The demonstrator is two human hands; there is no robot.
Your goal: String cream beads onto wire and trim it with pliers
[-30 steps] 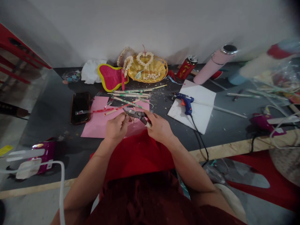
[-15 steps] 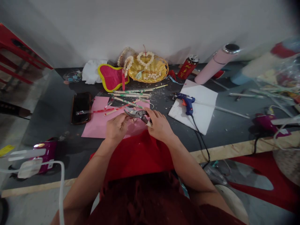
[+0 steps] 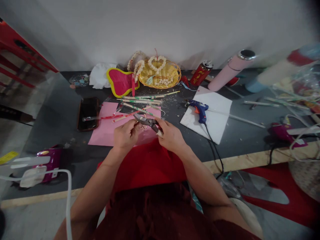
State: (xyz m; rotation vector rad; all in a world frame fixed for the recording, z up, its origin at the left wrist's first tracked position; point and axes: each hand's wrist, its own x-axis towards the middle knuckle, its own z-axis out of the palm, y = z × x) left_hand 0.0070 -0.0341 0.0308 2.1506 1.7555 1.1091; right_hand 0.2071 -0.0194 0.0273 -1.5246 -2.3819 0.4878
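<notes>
My right hand (image 3: 170, 134) is wrapped round the handles of a pair of pruning shears (image 3: 149, 122), whose curved blades point left. Close by the blade tips, my left hand (image 3: 126, 134) has its fingers pinched together; what they hold is hidden or too small to name. Small pale cut bits (image 3: 144, 127) show just under the shears. Both hands are above a pink sheet of paper (image 3: 100, 136). Beyond the shears lie several chopsticks (image 3: 142, 101) in printed green and red wrappers, some of them bare at one end.
A wicker basket (image 3: 178, 75) with heart-shaped bead wreaths stands by the wall. Left are a phone (image 3: 87, 115) and a purple device (image 3: 48, 163). Right, a blue glue gun (image 3: 201, 113) rests on a white board (image 3: 217, 130), near a red can (image 3: 201, 74) and a pink flask (image 3: 228, 71).
The shear blades look closer together than before. Both hands keep almost the same place, while the whole view has shifted slightly.
</notes>
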